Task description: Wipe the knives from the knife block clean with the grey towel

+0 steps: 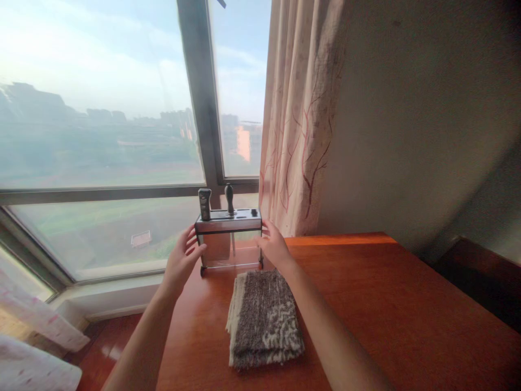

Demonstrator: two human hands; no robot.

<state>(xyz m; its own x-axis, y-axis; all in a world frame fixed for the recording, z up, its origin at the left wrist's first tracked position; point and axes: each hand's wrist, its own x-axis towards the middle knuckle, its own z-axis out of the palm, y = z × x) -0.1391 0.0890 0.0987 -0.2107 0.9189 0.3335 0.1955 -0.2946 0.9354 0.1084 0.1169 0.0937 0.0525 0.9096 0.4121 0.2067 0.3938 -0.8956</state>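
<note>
A clear-sided knife block (228,243) with a metal top stands at the far edge of a red-brown wooden table (386,304). Two dark knife handles (204,203) stick up from its top. My left hand (182,260) reaches to the block's left side, fingers spread, at or just short of it. My right hand (273,245) is at the block's right side, fingers apart, touching or nearly touching it. A folded grey-brown patterned towel (262,320) lies on the table just in front of the block, between my forearms.
A large window (101,136) with a dark frame is behind the table. A patterned curtain (301,119) hangs to the right of the block. A grey wall is on the right. Floral fabric (28,347) shows at lower left.
</note>
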